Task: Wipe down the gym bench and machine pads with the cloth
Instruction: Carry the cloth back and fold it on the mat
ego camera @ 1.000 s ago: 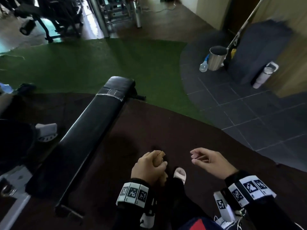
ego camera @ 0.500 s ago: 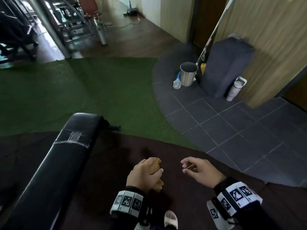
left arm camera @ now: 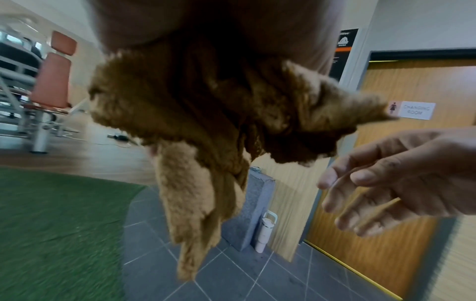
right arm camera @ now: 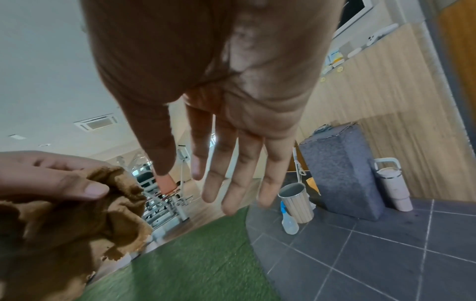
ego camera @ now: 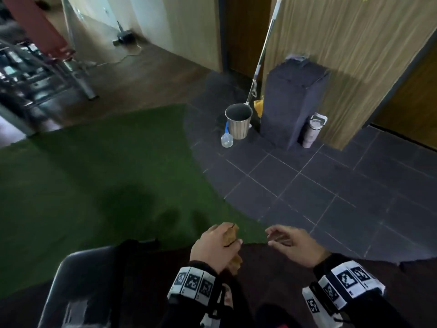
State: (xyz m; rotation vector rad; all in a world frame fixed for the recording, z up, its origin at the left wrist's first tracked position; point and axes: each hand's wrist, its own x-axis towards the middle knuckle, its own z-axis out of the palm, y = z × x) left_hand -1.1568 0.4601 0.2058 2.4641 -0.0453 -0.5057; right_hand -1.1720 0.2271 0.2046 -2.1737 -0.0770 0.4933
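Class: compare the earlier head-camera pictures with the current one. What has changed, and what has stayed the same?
The view has swung up and right: the black bench has slid to the lower-left corner, and the metal bin and grey block now appear nearer. Nothing was picked up or released. The left hand still grips the brown cloth; the right hand stays open and empty.

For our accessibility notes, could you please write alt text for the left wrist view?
The left hand grips a bunched brown cloth that hangs down over green turf and grey tiles. The right hand reaches in beside it, open and empty, in front of a wooden door with a "Changing Room" sign.
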